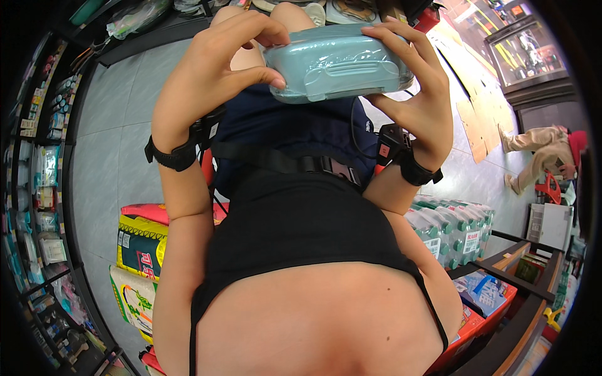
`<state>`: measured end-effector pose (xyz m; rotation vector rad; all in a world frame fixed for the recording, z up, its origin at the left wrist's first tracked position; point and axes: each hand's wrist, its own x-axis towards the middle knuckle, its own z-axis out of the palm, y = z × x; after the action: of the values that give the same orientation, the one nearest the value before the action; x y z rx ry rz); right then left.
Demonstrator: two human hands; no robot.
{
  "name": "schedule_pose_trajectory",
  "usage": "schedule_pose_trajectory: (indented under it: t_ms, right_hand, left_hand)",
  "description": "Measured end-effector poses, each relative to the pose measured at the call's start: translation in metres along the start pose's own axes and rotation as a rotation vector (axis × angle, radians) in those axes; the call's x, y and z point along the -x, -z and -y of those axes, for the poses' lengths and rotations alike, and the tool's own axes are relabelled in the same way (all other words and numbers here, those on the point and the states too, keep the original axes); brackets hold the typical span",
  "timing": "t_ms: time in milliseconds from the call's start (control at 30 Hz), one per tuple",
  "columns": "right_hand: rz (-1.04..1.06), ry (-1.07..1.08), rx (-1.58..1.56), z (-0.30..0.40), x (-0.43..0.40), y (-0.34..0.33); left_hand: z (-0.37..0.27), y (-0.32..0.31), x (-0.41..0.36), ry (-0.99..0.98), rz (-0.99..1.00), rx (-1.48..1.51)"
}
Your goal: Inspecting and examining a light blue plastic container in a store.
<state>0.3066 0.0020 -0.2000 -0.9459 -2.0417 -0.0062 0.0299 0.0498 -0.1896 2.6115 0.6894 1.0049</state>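
A light blue plastic lunch box (336, 66) in clear shrink wrap is held up between my two hands, above my lap. Its clip latch (352, 77) faces me. My left hand (225, 58) grips one end, with the thumb on the near corner and the fingers over the top edge. At the other end, my right hand (418, 70) has its fingers on the upper edge and its thumb near the underside. The far face of the box is hidden. Each wrist wears a black strap with a small device.
Shelves of packaged goods (47, 188) line the left side, with a lower shelf of shoes (350, 11) ahead. Bagged sacks (141, 249) and shrink-wrapped bottles (451, 230) flank me. At right stand a person in tan trousers (541, 145), cardboard (479, 117) on the floor and a glass case (526, 54).
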Motion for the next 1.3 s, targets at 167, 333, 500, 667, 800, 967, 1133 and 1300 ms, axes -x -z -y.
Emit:
schedule_pose_trajectory:
  t_ms: [167,333,500,667,800,967,1133,1300]
  right_hand:
    - [0.011,0.006,0.005,-0.001,-0.001,-0.001]
    - [0.001,0.008,0.012,-0.01,0.005,0.003]
    - [0.079,-0.003,-0.145,-0.021,0.01,0.01]
    - [0.003,-0.042,-0.177,-0.02,0.011,0.01]
    - [0.091,-0.048,-0.272,-0.036,0.014,0.01]
    - [-0.051,0.016,-0.1,-0.034,0.009,-0.001]
    - [-0.053,0.043,-0.06,-0.033,0.008,0.0]
    - [-0.024,0.023,-0.064,-0.031,0.008,0.003]
  left_hand:
    - [0.0,0.001,0.002,0.029,0.019,-0.018]
    - [0.011,-0.014,-0.002,-0.019,-0.042,0.011]
    - [0.005,-0.013,-0.002,-0.005,-0.05,0.025]
    - [0.007,-0.021,-0.011,0.023,0.004,0.067]
    - [0.006,-0.024,-0.01,0.07,-0.004,0.036]
    - [0.002,-0.027,-0.012,0.053,-0.058,0.068]
    - [0.007,-0.027,-0.013,0.094,-0.024,0.096]
    - [0.007,-0.027,-0.015,0.09,-0.004,0.086]
